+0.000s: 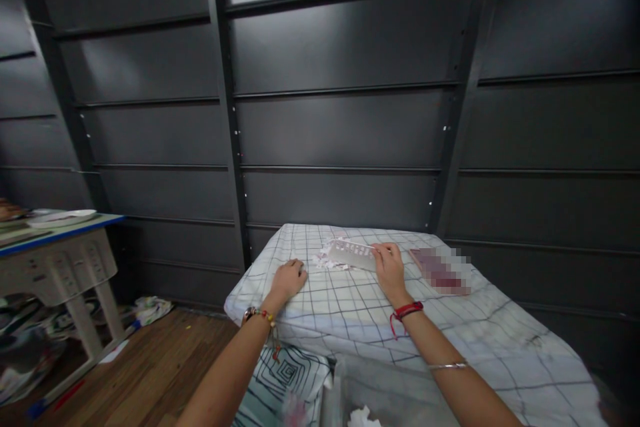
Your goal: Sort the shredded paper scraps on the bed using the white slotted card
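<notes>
On a white cloth with a dark grid pattern point(325, 307), my right hand point(390, 270) grips the right end of a pale, flat sheet point(353, 255). A row of small whitish bits runs along the sheet's far edge. At its left end lies a loose heap of small white and pinkish scraps point(327, 257). My left hand point(290, 279) rests on the cloth left of the heap, apart from the sheet. Its fingers are curled in towards the thumb, and what they hold, if anything, is too small to make out.
A flat pinkish object, partly pixelated point(440, 271), lies right of my right hand. Below the cloth's front edge is a greyish bin point(400, 380) with white scraps inside. A dark panelled wall point(335, 127) stands behind. At left, a blue-edged table point(65, 230) carries a white plate point(63, 217).
</notes>
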Tool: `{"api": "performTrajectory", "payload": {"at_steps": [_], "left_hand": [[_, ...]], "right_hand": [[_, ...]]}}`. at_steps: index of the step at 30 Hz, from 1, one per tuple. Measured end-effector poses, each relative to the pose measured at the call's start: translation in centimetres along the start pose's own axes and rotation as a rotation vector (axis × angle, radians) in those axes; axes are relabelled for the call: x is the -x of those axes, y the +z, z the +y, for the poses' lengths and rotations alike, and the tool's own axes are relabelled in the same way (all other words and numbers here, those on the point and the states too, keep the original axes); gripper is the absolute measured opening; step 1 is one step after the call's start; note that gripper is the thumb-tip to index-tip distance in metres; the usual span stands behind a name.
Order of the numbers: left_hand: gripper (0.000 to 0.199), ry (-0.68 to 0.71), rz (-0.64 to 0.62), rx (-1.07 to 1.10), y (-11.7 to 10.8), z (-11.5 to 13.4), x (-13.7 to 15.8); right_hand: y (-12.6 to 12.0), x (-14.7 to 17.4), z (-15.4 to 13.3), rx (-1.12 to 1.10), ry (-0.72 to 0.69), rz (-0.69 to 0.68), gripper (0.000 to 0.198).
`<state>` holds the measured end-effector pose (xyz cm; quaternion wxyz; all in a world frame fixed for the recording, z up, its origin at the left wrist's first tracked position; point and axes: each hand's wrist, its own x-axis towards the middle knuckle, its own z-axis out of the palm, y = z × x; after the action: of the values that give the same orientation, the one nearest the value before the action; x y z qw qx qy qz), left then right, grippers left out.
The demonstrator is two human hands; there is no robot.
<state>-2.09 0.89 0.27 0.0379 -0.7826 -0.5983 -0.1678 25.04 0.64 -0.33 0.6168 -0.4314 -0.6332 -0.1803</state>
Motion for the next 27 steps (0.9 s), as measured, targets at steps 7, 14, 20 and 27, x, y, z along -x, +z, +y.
{"api": "performTrajectory", "payload": {"at_steps": [7,14,20,27], "left_hand": [[0.033,0.002,-0.008,-0.004,-0.3,0.2,0.1],[0.031,-0.005,-0.007,-0.007,-0.3,0.2,0.1],[0.031,-0.007,-0.003,-0.004,0.0,0.0,0.0],[0.031,-0.012,-0.003,-0.001,0.1,-0.1,0.0]], "right_hand": [[-0.6,-0.3,0.2,0.055,0.043,0.05,0.026],[-1.3,-0.7,0.7,0.116,0.081,0.112,0.028],[-1.5,-0.6,0.3,0.117,0.029,0.07,0.024],[-1.9,-0.9,0.5,0.098,-0.001,0.114,0.023]]}}
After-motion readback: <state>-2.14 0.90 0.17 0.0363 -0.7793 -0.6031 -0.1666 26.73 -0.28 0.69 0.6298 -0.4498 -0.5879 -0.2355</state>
